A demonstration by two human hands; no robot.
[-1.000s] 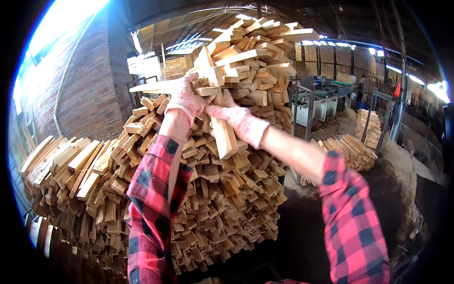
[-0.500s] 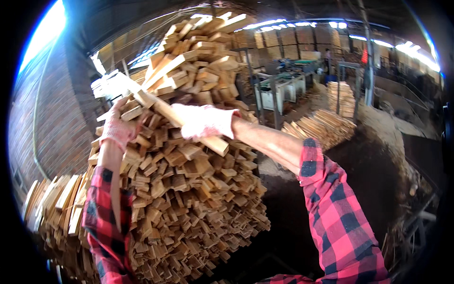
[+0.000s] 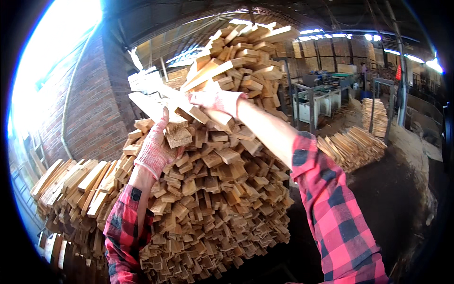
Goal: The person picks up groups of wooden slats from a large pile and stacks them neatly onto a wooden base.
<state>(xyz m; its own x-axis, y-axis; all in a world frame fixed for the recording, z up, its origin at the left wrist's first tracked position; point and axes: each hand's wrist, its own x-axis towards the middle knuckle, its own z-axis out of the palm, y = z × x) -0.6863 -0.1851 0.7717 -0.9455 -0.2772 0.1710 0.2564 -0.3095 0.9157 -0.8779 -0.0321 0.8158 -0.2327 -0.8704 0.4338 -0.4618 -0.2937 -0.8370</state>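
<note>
My left hand (image 3: 158, 147), in a pinkish knitted glove, is closed around a pale wooden board (image 3: 155, 109), its thumb along the upper side. The board's cut end points toward me. Farther right and higher, my gloved right hand (image 3: 218, 102) is closed over another wooden board (image 3: 220, 118), whose end shows just below the palm. Glare blurs its fingertips. Another board (image 3: 189, 108) lies at a slant between the two hands. Beneath them stands a tall stack of short boards (image 3: 208, 199), their ends facing me.
Loose boards (image 3: 255, 52) heap higher at the back of the stack. A lower row of boards (image 3: 80, 182) stands at left, by a brick wall (image 3: 90, 104). To the right are a low board pile (image 3: 352, 149), a machine table (image 3: 318, 102) and a metal post (image 3: 401, 71).
My view has swung left, so the scene sits farther right. My right hand has shifted back up along the boards, and my left hand now grips a board with its thumb on top.
</note>
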